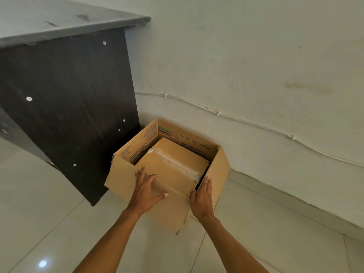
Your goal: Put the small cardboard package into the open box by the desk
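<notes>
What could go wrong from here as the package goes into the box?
1. The small package lies tilted on another package already inside the open box; it may sit proud or slide.
2. The left hand presses the near flap, which could fold or crease.
3. The right hand sits at the box's side wall; its fingers could be pinched.

the open cardboard box [220, 170] carries upside-down print on its inner flaps; "cracker biscuits" can just be made out, the remaining smaller lines too blurred to read.
</notes>
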Motion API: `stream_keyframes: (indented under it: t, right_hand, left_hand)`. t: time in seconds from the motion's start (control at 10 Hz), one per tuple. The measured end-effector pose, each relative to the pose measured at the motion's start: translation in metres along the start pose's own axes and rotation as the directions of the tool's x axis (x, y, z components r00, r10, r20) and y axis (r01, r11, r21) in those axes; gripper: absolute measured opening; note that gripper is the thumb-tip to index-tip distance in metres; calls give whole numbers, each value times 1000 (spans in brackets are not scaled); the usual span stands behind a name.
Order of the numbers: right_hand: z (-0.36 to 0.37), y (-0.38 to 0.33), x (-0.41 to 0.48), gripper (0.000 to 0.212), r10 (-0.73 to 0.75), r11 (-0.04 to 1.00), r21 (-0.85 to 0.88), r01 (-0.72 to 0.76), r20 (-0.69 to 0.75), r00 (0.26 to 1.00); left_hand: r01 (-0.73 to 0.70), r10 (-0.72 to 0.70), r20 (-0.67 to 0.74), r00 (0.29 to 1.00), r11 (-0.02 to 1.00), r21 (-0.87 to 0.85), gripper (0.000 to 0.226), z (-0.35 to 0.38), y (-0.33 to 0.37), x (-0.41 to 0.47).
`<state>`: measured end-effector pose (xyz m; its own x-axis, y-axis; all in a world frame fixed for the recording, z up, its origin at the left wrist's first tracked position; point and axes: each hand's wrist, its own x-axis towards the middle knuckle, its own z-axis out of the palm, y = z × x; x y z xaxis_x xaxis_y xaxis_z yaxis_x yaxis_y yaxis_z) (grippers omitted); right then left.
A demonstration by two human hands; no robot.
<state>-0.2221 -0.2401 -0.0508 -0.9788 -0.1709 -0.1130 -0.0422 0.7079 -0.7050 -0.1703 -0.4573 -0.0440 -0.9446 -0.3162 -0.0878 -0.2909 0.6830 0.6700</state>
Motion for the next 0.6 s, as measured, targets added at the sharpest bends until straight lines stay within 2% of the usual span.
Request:
stream_keyframes:
  t: [0.1, 0.3, 0.4, 0.5, 0.6]
  right_hand:
    - [2, -2, 3, 71, 0, 1000, 8, 0, 8, 1000]
    - [4, -4, 4, 70, 43, 998, -33, -44, -27, 999]
    - [-4, -12, 0, 74, 160, 982, -94, -163, -39, 986]
    - [-21, -16, -8, 74, 172, 972, -155, -179, -56, 983]
    - [-40, -27, -16, 74, 177, 973, -139, -183, -56, 983]
  left_hand:
    - [-3, 3, -29, 1000, 1000, -11, 87, 1, -2, 4]
    - [23, -24, 5, 1000, 996, 81, 90, -1, -1, 1]
    - [37, -44, 64, 997, 993, 115, 92, -9, 4, 1]
    - [50, -64, 123, 990, 992, 112, 96, -24, 12, -4]
    - [31, -60, 170, 984, 984, 174, 98, -40, 29, -13]
